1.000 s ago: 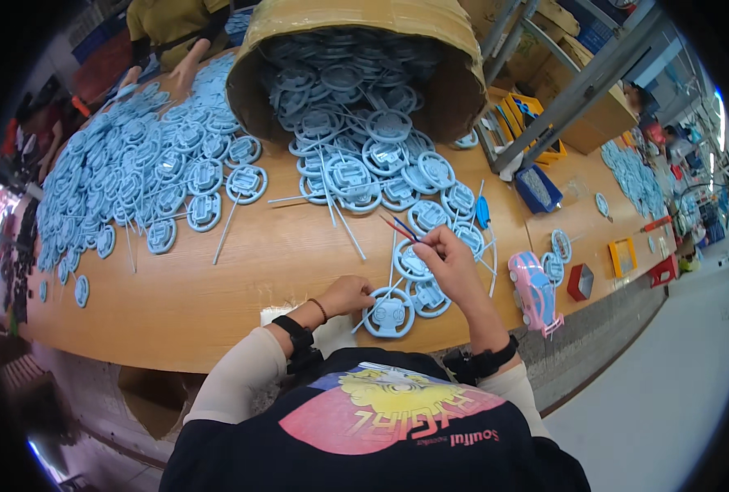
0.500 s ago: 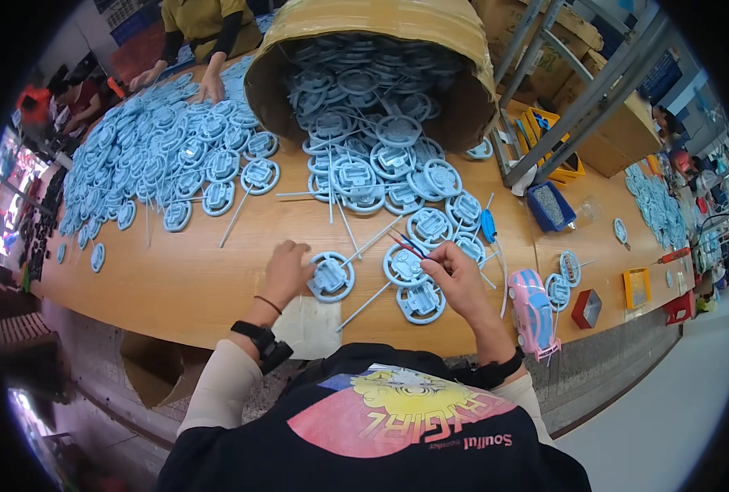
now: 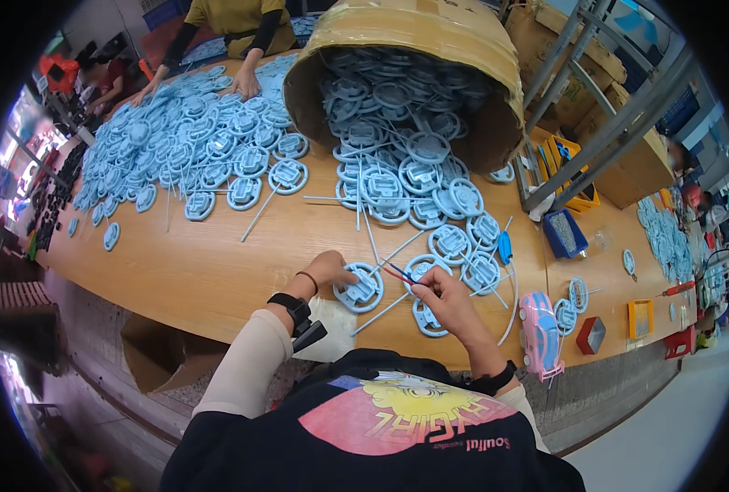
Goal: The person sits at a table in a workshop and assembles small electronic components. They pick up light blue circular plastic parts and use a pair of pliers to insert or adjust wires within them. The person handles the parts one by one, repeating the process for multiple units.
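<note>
My left hand (image 3: 325,271) has its fingers closed on the left edge of a light-blue toy steering wheel (image 3: 365,289), which lies on the table with its moulded recess up. In my right hand (image 3: 450,302) is a pair of slim tweezers (image 3: 399,276), red on one side and blue on the other, pinched between thumb and fingers. Their tips point left toward the held wheel; whether they touch anything I cannot tell. Beneath the right hand lies another steering wheel (image 3: 430,318), partly covered by it. Thin light-blue rods stick out from several wheels.
A tipped cardboard box (image 3: 405,29) spills wheels toward me. A large pile of wheels (image 3: 192,135) spreads at left, where another person's hand (image 3: 245,82) rests. At right are a pink toy car (image 3: 538,328), a blue bin (image 3: 563,236), a red box (image 3: 591,334) and a metal frame (image 3: 602,123).
My left hand has gone from loosely spread beside the steering wheel to closed on its edge. My right hand still holds the tweezers, now lower and nearer that wheel. The whole view has shifted slightly.
</note>
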Action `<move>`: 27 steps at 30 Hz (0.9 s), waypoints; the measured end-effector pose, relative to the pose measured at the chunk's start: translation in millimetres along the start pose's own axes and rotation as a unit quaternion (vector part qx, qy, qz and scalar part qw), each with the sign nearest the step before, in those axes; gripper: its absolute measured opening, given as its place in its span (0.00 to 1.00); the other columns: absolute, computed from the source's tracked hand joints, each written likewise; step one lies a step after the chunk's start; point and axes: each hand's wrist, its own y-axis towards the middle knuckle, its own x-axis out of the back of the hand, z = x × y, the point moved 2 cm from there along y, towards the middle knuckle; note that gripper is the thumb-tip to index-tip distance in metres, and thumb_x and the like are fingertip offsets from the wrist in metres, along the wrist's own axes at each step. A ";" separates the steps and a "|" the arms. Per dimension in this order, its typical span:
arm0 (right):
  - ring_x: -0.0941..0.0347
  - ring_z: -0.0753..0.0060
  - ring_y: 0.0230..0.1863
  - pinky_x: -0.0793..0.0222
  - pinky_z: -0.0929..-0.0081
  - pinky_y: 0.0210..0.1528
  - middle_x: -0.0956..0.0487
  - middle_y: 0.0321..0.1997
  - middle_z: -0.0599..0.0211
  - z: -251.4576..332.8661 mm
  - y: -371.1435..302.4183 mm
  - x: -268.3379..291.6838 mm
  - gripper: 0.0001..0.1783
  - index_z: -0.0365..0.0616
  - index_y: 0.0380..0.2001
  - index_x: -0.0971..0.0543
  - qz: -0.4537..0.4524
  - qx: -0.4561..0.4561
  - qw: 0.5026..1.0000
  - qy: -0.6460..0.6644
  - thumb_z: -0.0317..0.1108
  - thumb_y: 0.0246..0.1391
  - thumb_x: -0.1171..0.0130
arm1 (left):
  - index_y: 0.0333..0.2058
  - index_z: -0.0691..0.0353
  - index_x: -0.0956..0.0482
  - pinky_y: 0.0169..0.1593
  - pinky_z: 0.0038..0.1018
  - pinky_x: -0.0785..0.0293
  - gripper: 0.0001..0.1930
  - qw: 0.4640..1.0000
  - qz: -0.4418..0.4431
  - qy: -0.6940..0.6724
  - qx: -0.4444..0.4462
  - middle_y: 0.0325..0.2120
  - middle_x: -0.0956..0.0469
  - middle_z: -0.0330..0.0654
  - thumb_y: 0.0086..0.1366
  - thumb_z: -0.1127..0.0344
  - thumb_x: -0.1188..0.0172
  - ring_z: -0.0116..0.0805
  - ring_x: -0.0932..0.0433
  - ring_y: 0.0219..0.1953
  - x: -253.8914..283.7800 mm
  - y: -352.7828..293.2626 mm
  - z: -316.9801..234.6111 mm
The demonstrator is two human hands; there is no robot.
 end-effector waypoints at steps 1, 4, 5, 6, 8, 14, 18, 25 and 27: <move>0.35 0.85 0.20 0.42 0.85 0.21 0.28 0.20 0.73 -1.9 -0.5 -0.6 0.09 0.39 0.27 0.30 0.001 -0.001 1.000 -0.007 0.33 0.50 0.42 | 0.30 0.66 0.24 0.27 0.22 0.29 0.17 1.000 0.002 0.011 -0.012 0.22 0.23 0.41 0.47 0.59 0.33 0.27 0.24 0.23 0.3 -5.4 -1.9; 0.35 0.85 0.19 0.43 0.83 0.20 0.28 0.18 0.73 -0.3 -3.6 -2.3 0.10 0.40 0.27 0.30 0.032 -0.007 0.998 -0.052 0.34 0.50 0.42 | 0.32 0.64 0.24 0.26 0.20 0.30 0.17 0.974 0.079 -0.207 -0.040 0.22 0.24 0.38 0.49 0.58 0.34 0.25 0.25 0.23 -3.5 -30.2 -4.3; 0.35 0.83 0.19 0.42 0.81 0.20 0.28 0.17 0.72 2.0 -4.8 -3.0 0.10 0.40 0.27 0.30 0.035 -0.003 0.997 -0.071 0.34 0.49 0.42 | 0.36 0.62 0.26 0.28 0.18 0.29 0.16 0.972 0.056 -0.222 -0.058 0.25 0.23 0.35 0.54 0.57 0.37 0.23 0.25 0.25 -2.3 -43.5 -8.3; 0.34 0.81 0.18 0.42 0.80 0.20 0.28 0.17 0.71 6.1 -5.9 -3.9 0.11 0.40 0.26 0.30 0.038 0.001 0.995 -0.091 0.35 0.49 0.42 | 0.37 0.62 0.26 0.29 0.19 0.29 0.16 0.958 0.042 -0.273 -0.080 0.26 0.24 0.35 0.55 0.58 0.39 0.24 0.24 0.26 -0.9 -54.7 -11.9; 0.33 0.71 0.19 0.41 0.74 0.21 0.28 0.17 0.66 15.0 -8.3 -2.1 0.11 0.41 0.26 0.30 0.030 0.001 0.990 -0.136 0.37 0.49 0.43 | 0.38 0.62 0.27 0.32 0.20 0.27 0.15 0.919 0.024 -0.373 -0.127 0.29 0.24 0.35 0.58 0.59 0.42 0.24 0.24 0.28 1.0 -68.5 -20.9; 0.30 0.54 0.23 0.38 0.63 0.25 0.27 0.19 0.58 37.1 -7.4 1.9 0.12 0.43 0.26 0.30 -0.022 0.028 0.971 -0.235 0.40 0.50 0.45 | 0.41 0.64 0.27 0.40 0.24 0.26 0.13 0.864 0.004 -0.478 -0.157 0.31 0.25 0.36 0.62 0.62 0.47 0.26 0.24 0.34 11.2 -91.4 -48.4; 0.31 0.56 0.21 0.40 0.66 0.23 0.28 0.18 0.59 37.5 -2.9 2.4 0.11 0.42 0.26 0.30 -0.029 0.046 0.975 -0.214 0.39 0.49 0.44 | 0.42 0.64 0.28 0.40 0.26 0.25 0.13 0.842 0.011 -0.515 -0.158 0.31 0.25 0.36 0.62 0.63 0.48 0.27 0.24 0.33 7.5 -88.3 -63.0; 0.30 0.55 0.24 0.38 0.65 0.25 0.27 0.20 0.59 39.4 -1.0 12.7 0.12 0.42 0.26 0.29 -0.031 0.044 0.974 -0.219 0.40 0.49 0.44 | 0.44 0.64 0.29 0.39 0.26 0.24 0.14 0.825 0.072 -0.525 -0.197 0.33 0.26 0.38 0.64 0.62 0.50 0.28 0.25 0.33 2.7 -76.1 -64.0; 0.29 0.55 0.25 0.37 0.65 0.26 0.26 0.21 0.59 36.9 2.8 13.1 0.12 0.42 0.26 0.29 -0.031 0.057 0.978 -0.199 0.40 0.49 0.44 | 0.45 0.65 0.30 0.41 0.26 0.25 0.16 0.827 0.069 -0.519 -0.207 0.34 0.26 0.37 0.64 0.59 0.51 0.27 0.25 0.34 6.5 -81.0 -66.9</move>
